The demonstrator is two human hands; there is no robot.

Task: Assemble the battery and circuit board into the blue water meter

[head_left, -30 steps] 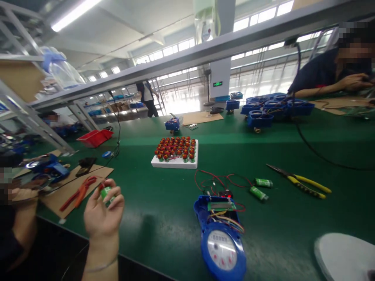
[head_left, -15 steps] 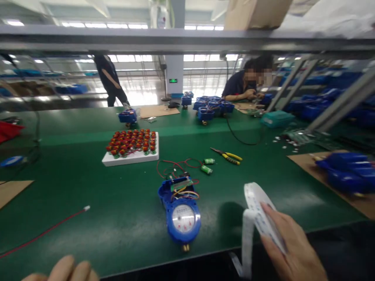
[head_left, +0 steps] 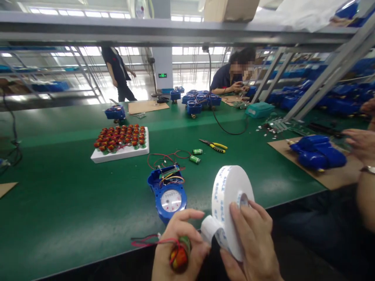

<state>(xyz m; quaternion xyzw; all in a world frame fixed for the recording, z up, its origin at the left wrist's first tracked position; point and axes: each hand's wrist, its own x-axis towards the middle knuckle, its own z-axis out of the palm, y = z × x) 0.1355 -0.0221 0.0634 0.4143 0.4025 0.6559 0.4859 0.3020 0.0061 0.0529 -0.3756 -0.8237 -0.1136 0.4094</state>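
Observation:
My right hand (head_left: 253,238) grips a large roll of white tape (head_left: 231,195) with blue print, fingers at its core. A loose strip of the tape curls off the near side toward my left hand (head_left: 183,238). That hand is closed around a battery (head_left: 179,257) with an orange-red end and red and black wires, its fingertips by the strip; whether they pinch the tape is unclear. Just behind my left hand, a blue meter (head_left: 170,200) with a round dial lies on the bench, its wired compartment open.
On the green bench (head_left: 117,207) are a white tray (head_left: 123,156) of batteries, two green cells (head_left: 195,159), yellow-handled pliers (head_left: 218,147) and blue housings (head_left: 319,152). Another person's hands (head_left: 361,144) are at the right. A person (head_left: 231,74) sits opposite.
My left hand has come from the lower left to beside the tape, now with the wired battery in it. The roll has moved left and turned its side into view. Another person's hands appear at right.

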